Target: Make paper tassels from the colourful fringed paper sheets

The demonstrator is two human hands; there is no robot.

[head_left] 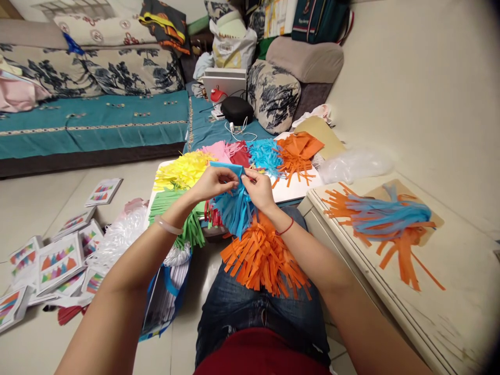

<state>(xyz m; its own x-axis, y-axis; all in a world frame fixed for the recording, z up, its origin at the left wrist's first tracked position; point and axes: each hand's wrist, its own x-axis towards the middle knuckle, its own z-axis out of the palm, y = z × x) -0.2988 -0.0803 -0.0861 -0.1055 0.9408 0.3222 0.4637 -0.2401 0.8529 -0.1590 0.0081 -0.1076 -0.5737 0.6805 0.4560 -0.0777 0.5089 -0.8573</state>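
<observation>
Between my hands hangs a blue fringed paper tassel [234,211], its uncut top edge up and its strips falling down. My left hand [217,182] pinches it at the left of that edge, fingers bent inward. At the right side my right hand [258,188] grips the same blue paper with thumb and fingers close together. Under it, an orange fringed tassel [265,255] is spread over my lap. Behind my hands, a white board [291,194] bears yellow fringe [183,169], green fringe [167,203], pink fringe [222,151], blue fringe [265,155] and orange fringe [299,151].
A cream cabinet [441,312] at the right carries blue and orange tassels [390,216]. Printed packets [60,260] and white strips [123,234] lie on the floor at left, near a blue bag [167,291]. A teal-covered sofa [94,125] stands behind.
</observation>
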